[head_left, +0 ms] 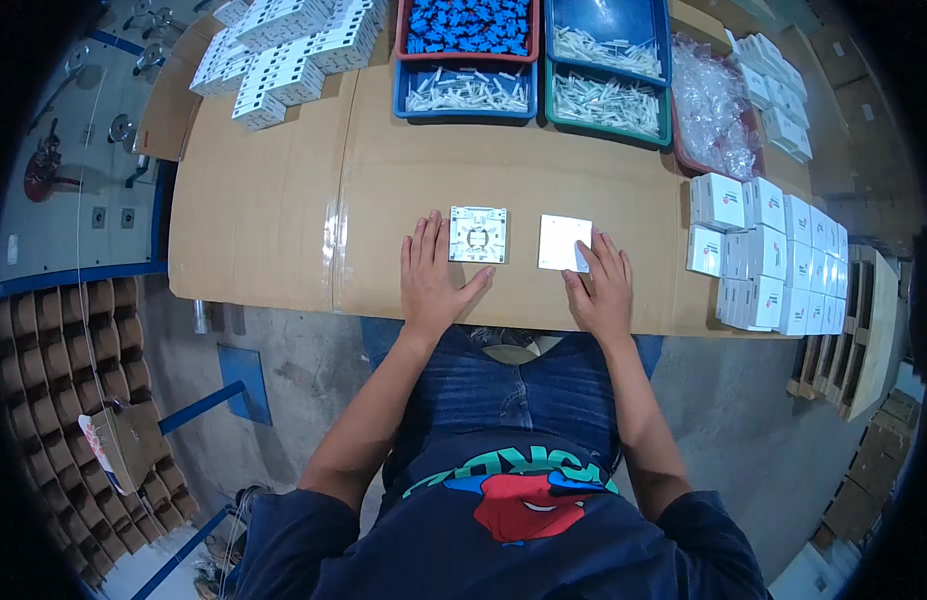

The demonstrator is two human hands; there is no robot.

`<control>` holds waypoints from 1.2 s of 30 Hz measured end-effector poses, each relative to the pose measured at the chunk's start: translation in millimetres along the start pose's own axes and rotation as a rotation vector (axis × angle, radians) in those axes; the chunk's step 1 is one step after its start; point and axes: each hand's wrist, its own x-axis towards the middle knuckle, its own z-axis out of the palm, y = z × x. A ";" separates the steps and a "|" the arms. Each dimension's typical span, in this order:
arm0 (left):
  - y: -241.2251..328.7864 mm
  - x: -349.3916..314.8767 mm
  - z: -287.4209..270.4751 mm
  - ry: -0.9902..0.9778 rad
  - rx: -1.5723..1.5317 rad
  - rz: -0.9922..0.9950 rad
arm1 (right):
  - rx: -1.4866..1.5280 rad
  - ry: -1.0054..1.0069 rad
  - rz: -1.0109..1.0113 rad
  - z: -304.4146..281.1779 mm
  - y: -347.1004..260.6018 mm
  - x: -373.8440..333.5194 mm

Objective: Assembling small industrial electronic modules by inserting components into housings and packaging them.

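Observation:
My left hand [431, 277] lies open on the cardboard-covered table, its fingers stretched along the left side of a square white plastic frame [478, 235]. The frame's inner side faces up, showing ribs and a round centre. A little to the right lies a flat, glossy white square plate [561, 243]. My right hand [605, 286] rests at that plate's right edge, fingers apart, one fingertip over its surface. Neither hand is gripping anything. A gap of bare cardboard separates the two white pieces.
At the far side stand a red tray of blue parts [467, 28], a blue tray [465, 115] and a green tray [608, 132] of white sticks. Stacked white boxes [765, 250] line the right edge. White modules [280, 82] sit far left; a red bin of plastic bags [716, 110] stands right.

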 end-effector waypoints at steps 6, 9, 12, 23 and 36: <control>0.7 1.7 -1.4 -0.005 -0.029 -0.004 | -0.020 -0.034 0.038 0.0 -0.3 0.7; 0.5 2.3 -2.1 -0.008 -0.024 -0.012 | -0.021 -0.047 0.045 -0.1 -1.2 1.9; 1.2 2.2 -2.4 -0.018 -0.023 -0.021 | -0.023 -0.066 0.057 -1.0 -2.1 2.1; -0.1 4.6 -0.8 -0.049 -0.021 -0.035 | -0.027 -0.072 0.049 -3.0 -0.8 6.2; -1.9 -0.8 -3.0 -0.024 -0.027 -0.025 | -0.014 -0.050 0.040 -0.3 -4.0 1.5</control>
